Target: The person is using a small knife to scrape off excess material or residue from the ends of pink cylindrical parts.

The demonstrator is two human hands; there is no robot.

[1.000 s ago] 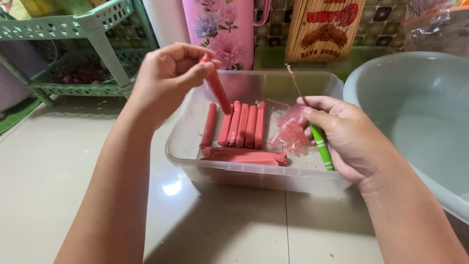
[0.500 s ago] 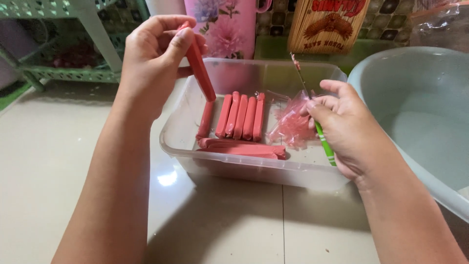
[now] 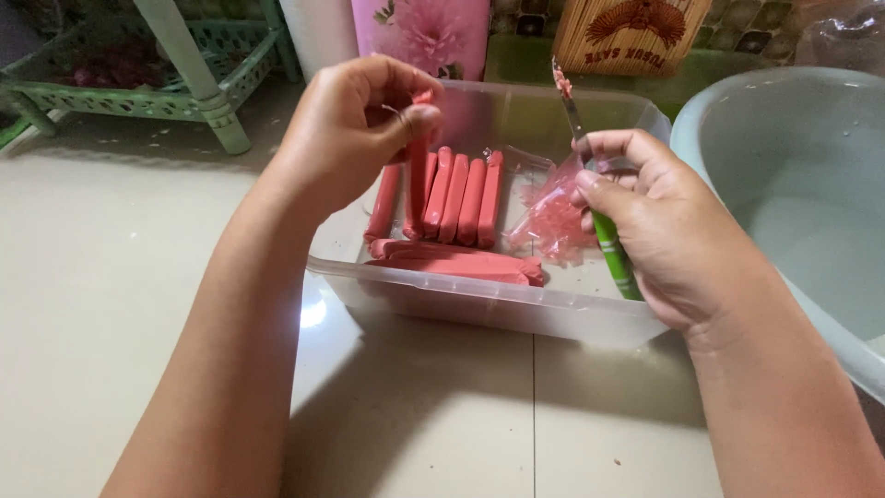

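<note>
While a pale basin [image 3: 802, 184] sits at the right on the tiled floor [image 3: 111, 304], a clear plastic tub [image 3: 516, 309] beside it holds a row of red sausages [image 3: 456, 198]. The left hand [image 3: 346, 129] pinches one sausage [image 3: 417, 184] upright over the tub. The right hand [image 3: 659, 226] grips a green-handled knife [image 3: 604, 221], blade up, with crumpled pink wrapper [image 3: 553, 217].

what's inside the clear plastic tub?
The clear plastic tub holds pink sausages side by side, two more lying across the front, and crumpled pink wrapper. The left hand and its sausage cover the back-left corner.
</note>
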